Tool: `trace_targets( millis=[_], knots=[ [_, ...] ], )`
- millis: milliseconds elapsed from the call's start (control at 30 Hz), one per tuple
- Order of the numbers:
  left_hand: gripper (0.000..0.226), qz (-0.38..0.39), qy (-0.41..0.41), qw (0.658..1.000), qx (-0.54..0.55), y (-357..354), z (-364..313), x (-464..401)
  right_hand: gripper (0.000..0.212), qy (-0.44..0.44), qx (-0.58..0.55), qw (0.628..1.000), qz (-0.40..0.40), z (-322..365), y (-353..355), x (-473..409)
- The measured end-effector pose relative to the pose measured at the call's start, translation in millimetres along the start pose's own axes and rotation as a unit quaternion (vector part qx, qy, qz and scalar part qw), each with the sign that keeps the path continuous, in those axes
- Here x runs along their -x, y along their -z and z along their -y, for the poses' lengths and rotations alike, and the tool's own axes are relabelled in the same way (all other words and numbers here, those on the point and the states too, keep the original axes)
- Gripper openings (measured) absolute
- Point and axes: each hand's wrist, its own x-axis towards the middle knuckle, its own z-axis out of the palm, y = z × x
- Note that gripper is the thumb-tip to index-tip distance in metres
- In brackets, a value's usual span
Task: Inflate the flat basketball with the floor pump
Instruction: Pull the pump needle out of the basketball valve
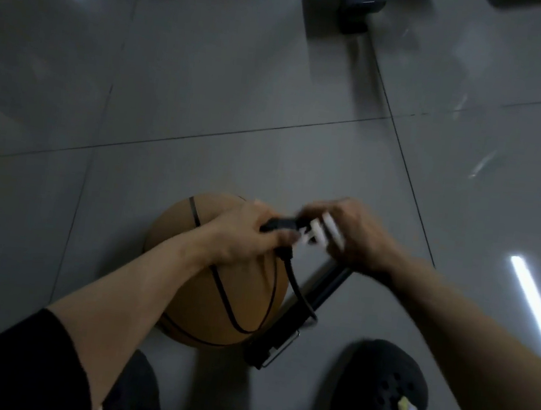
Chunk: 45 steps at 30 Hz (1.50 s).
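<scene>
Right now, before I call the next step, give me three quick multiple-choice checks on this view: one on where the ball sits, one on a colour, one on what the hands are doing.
1. Where is the basketball?
A. On the tiled floor, left of the pump body
B. On a bench
C. Lifted to chest height

2. What colour is the hose?
A. White
B. Black
C. Orange

3. What are the hands doing?
A. Both hang idle
B. Only one touches anything
C. Left hand grips the hose end above the ball, right hand holds white parts

Answers:
1 A: the ball rests on the tiles beside the floor pump.
2 B: a dark hose loops from the left hand down to the pump.
3 C: both hands have fingers curled round items; blur hides what the white parts are.
</scene>
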Motion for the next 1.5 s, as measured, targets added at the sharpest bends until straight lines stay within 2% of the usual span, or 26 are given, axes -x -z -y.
trace_targets(
  millis=[67,167,233,300,333,400,467,533,600,667,733,900,1000,1100,1167,1233,1300,1400,1500],
  knots=[
    [0.05,0.026,-0.005,0.999,-0.044,-7,5,7,0.028,-0.027,0.008,0.999,-0.037,-9,20,0],
    [0.064,-0.01,-0.006,1.0,-0.021,-10,7,8,0.042,-0.098,-0.085,0.989,-0.078,-4,35,-1],
    [0.072,-0.041,-0.004,0.999,-0.006,-8,2,6,0.04,-0.147,-0.203,0.966,-0.057,-3,27,0],
    [0.059,-0.064,0.001,0.998,0.016,-6,-3,5,0.025,-0.221,-0.359,0.906,-0.021,-1,17,3],
    [0.049,-0.071,0.006,0.997,0.018,-5,-3,5,0.023,-0.247,-0.403,0.881,0.005,0,14,5],
    [0.042,-0.071,0.016,0.997,0.007,-4,-2,4,0.042,-0.268,-0.463,0.843,0.06,1,5,9],
    [0.042,-0.078,0.025,0.997,0.005,-4,1,1,0.058,-0.255,-0.56,0.783,0.094,1,-5,11],
    [0.037,-0.085,0.036,0.996,0.008,-4,0,-1,0.065,-0.257,-0.646,0.714,0.083,3,-15,12],
    [0.036,-0.086,0.051,0.995,-0.002,-8,-2,-2,0.045,-0.284,-0.673,0.682,0.043,7,-23,10],
    [0.034,-0.093,0.058,0.994,0.002,-12,-3,-2,0.023,-0.292,-0.656,0.696,-0.013,8,-26,6],
    [0.025,-0.105,0.047,0.993,0.001,-13,0,-1,0.018,-0.279,-0.657,0.698,-0.061,5,-24,3],
    [0.03,-0.15,0.025,0.988,0.017,-8,8,0,0.018,-0.308,-0.674,0.663,-0.11,-3,-25,5],
    [0.024,-0.138,0.071,0.988,0.002,-7,4,1,0.024,-0.331,-0.69,0.633,-0.118,-4,-26,5],
    [0.026,-0.153,0.099,0.979,-0.097,-7,-7,0,0.033,-0.322,-0.712,0.614,-0.112,-4,-26,4],
    [0.027,-0.192,0.073,0.971,-0.123,-7,-21,-7,0.041,-0.284,-0.728,0.615,-0.107,-5,-29,3],
    [0.034,-0.176,0.065,0.98,-0.063,-6,-32,-19,0.049,-0.229,-0.733,0.633,-0.1,-6,-31,4],
    [0.036,-0.131,0.063,0.989,-0.042,-5,-33,-28,0.056,-0.187,-0.708,0.675,-0.094,-6,-34,7],
    [0.039,-0.067,0.07,0.993,-0.064,-7,-25,-29,0.054,-0.198,-0.639,0.734,-0.117,-5,-32,14],
    [0.042,-0.105,0.1,0.988,-0.056,-12,-21,-27,0.042,-0.207,-0.575,0.781,-0.129,-10,-28,18]
  ],
)
